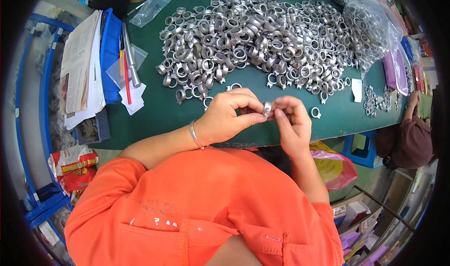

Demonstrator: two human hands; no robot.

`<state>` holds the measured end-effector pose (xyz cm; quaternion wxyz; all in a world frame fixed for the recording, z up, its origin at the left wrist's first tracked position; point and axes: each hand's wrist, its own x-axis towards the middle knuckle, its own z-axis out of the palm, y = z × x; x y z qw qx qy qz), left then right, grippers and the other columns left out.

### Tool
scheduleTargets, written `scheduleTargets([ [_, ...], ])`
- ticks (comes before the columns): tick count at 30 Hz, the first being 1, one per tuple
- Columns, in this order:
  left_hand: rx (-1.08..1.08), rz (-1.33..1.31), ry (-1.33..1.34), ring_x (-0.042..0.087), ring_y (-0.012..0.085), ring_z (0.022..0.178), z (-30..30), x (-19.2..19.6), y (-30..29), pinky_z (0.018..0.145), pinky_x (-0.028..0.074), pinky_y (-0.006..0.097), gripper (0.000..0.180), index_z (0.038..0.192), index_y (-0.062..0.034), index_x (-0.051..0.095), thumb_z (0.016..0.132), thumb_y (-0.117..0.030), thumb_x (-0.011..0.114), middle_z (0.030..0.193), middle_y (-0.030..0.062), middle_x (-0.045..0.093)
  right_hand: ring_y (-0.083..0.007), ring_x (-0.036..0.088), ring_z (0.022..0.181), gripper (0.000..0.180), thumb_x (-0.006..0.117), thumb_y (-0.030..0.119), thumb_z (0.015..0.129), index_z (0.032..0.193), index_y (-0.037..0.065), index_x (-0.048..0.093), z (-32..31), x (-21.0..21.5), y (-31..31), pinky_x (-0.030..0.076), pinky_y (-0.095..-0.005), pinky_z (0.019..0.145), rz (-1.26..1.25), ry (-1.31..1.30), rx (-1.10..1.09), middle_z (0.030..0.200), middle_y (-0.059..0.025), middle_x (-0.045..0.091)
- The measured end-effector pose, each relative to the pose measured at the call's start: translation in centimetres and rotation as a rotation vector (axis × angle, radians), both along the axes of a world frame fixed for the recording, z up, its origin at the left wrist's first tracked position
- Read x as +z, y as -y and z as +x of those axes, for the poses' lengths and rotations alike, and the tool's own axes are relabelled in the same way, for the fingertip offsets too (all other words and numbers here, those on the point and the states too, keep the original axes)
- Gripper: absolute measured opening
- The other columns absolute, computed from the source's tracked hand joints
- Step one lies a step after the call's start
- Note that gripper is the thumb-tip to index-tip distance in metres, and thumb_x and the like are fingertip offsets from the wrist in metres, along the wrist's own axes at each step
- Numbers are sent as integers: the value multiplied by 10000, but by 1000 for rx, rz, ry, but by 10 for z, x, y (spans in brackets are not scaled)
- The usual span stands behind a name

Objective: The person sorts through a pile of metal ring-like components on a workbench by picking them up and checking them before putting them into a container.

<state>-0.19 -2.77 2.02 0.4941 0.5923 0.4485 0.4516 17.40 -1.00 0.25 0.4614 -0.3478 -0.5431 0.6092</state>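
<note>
Between my two hands, over the near edge of the table, is a small silver-grey metal ring (pixel 267 109) with a lug, seen nearly edge-on. My left hand (pixel 228 115) is closed, pinching it between thumb and fingers from the left. From the right, my right hand (pixel 294 124) has its thumb and fingertips closed on the same ring. A large heap of similar metal rings (pixel 253 32) covers the far middle of the green table (pixel 140 130). Single rings lie apart: one loose ring (pixel 315 112) right of my right hand, others just beyond my left hand.
A blue tray (pixel 110 55) with papers (pixel 79 69) stands at the left, beside a red pencil (pixel 127 78). Clear plastic bags of rings (pixel 370 29) and a purple basket (pixel 396 71) are at the right. A co-worker (pixel 408 139) sits far right, near a blue stool (pixel 363 149).
</note>
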Motion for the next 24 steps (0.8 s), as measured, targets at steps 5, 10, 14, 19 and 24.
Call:
scheduleTargets([
  [5,-53,94,-85,551,102,716,-5,-4,2,614,441,211,69,824,-1,627,759,-10,647,837,51,591,-117,552,769,194,538,47,867,1042,-35,518,-1,6,-5,464,-227,672,-211,-50,158,864,-68,577],
  [10,10,-638,514,598,152,758,0,-1,1,608,520,256,234,1118,-13,482,918,-111,411,944,90,575,-251,579,863,209,591,-105,692,867,9,600,-6,13,-5,470,-300,749,722,446,-43,980,-121,572],
  [14,-121,-993,759,551,128,653,-2,-12,-2,481,456,226,191,977,-8,532,905,-173,468,821,61,554,-278,568,817,158,609,-47,677,823,11,598,7,19,-4,461,-338,715,748,459,74,935,-113,594],
  [19,-98,-919,570,450,72,553,-2,-14,2,435,360,196,137,859,-18,530,867,-154,547,708,20,492,-311,536,691,155,653,127,732,748,25,538,74,-6,-16,427,-399,610,534,1337,-425,723,-120,539],
  [24,-106,-807,504,480,67,597,2,-18,2,467,397,189,130,922,1,559,844,-102,579,723,8,505,-270,553,663,84,632,44,751,778,7,561,54,-4,-15,447,-321,610,404,794,-222,743,-110,563],
])
